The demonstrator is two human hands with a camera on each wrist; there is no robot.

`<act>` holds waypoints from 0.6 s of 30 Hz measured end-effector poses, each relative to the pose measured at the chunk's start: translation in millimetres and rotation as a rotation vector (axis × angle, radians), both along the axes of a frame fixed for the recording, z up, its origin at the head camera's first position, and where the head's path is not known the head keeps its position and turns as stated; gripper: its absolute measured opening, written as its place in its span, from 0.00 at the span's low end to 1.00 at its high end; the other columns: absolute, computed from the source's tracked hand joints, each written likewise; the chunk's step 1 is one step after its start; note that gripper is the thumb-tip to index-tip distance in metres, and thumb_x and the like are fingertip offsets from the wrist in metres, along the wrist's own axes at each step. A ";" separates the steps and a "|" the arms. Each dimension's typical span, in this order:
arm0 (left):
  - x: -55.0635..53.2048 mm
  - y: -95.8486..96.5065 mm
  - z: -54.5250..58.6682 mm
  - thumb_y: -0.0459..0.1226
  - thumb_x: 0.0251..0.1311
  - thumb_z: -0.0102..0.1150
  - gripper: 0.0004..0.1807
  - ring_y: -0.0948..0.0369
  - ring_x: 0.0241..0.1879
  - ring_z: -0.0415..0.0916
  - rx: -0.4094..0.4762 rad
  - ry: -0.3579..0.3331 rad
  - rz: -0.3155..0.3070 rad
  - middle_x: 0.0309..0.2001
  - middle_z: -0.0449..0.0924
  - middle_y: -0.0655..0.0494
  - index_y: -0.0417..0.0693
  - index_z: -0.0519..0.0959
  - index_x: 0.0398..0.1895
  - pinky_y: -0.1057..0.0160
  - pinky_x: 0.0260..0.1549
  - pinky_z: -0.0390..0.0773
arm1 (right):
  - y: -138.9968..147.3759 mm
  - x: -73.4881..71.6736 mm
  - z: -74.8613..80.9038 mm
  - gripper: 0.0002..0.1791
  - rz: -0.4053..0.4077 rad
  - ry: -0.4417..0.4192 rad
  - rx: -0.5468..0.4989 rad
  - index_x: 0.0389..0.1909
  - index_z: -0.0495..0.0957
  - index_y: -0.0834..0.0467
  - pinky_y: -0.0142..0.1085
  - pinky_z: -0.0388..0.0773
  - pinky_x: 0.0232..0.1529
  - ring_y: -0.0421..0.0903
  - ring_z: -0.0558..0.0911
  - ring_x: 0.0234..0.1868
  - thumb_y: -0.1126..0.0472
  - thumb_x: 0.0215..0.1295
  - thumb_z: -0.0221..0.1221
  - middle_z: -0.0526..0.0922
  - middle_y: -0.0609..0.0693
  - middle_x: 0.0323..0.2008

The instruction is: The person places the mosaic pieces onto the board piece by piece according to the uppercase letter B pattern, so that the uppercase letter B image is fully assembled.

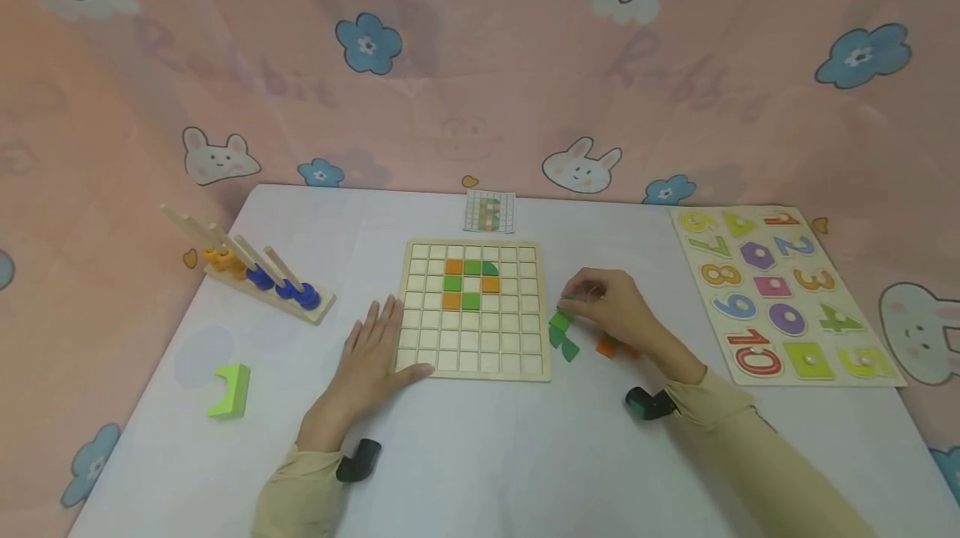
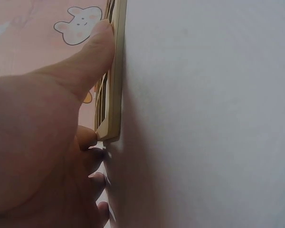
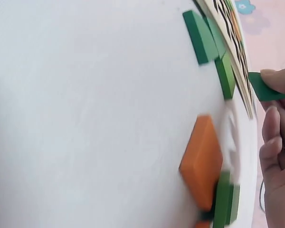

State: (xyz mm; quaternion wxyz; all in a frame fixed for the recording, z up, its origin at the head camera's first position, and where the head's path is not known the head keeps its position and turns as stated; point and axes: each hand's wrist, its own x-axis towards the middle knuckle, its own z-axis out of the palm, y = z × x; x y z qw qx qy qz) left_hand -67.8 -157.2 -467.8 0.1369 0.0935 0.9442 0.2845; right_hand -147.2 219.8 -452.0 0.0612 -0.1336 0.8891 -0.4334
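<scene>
And here's the grid board (image 1: 480, 340), flat on the white table (image 1: 480, 463), with the left hand (image 1: 366, 367) spread along its left edge, fingers straight and slightly apart, thumb resting over the near left corner! Across to the right of the board, and the right hand (image 1: 611, 304) has thumb and fingers clamped on a dark green piece (image 3: 262, 89), a neat pinch, held clear of the table. Close by the board's right edge, the loose ones: a light green square (image 1: 559, 320) and two dark green quarter-rounds (image 1: 570, 350), bunched together; a little farther out from the board, orange pieces (image 1: 606, 345) with green beside them, partly hidden under the right wrist.

On the board itself, seven tiles (image 1: 472, 267): far row orange, light green, dark green and rounded; next row light green and orange with a bare cell between; then orange and light green!

Just beyond the board's far edge, a small pattern card (image 1: 489, 211). Well left of the board, a peg stand (image 1: 262, 294) carries orange and blue rings; also to its left, nearer the person, a lime arch block (image 1: 237, 392). Well right of the board lies a number puzzle (image 1: 813, 382), bright with numerals and shapes.
</scene>
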 end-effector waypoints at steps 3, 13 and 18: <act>-0.4 -0.6 0.3 0.56 0.69 0.66 0.60 0.40 0.87 0.27 -0.009 -0.009 0.001 0.88 0.33 0.42 0.38 0.39 0.87 0.34 0.83 0.33 | -10.2 -1.0 1.4 0.08 0.002 -0.044 -0.049 0.45 0.87 0.60 0.27 0.81 0.40 0.45 0.84 0.38 0.64 0.67 0.72 0.89 0.54 0.41; -1.8 0.0 -1.2 0.56 0.70 0.65 0.60 0.41 0.87 0.26 -0.024 -0.022 0.000 0.88 0.32 0.43 0.39 0.37 0.87 0.35 0.83 0.32 | -40.4 -1.9 -0.1 0.13 0.069 -0.042 -0.094 0.55 0.88 0.60 0.26 0.81 0.47 0.50 0.85 0.48 0.66 0.71 0.67 0.89 0.56 0.52; -0.7 0.5 0.1 0.56 0.69 0.66 0.60 0.40 0.87 0.27 -0.020 -0.006 0.006 0.87 0.34 0.41 0.38 0.39 0.87 0.34 0.83 0.34 | -55.2 -2.9 -1.4 0.08 0.058 -0.067 -0.125 0.47 0.88 0.59 0.31 0.79 0.42 0.47 0.82 0.40 0.64 0.69 0.69 0.91 0.53 0.43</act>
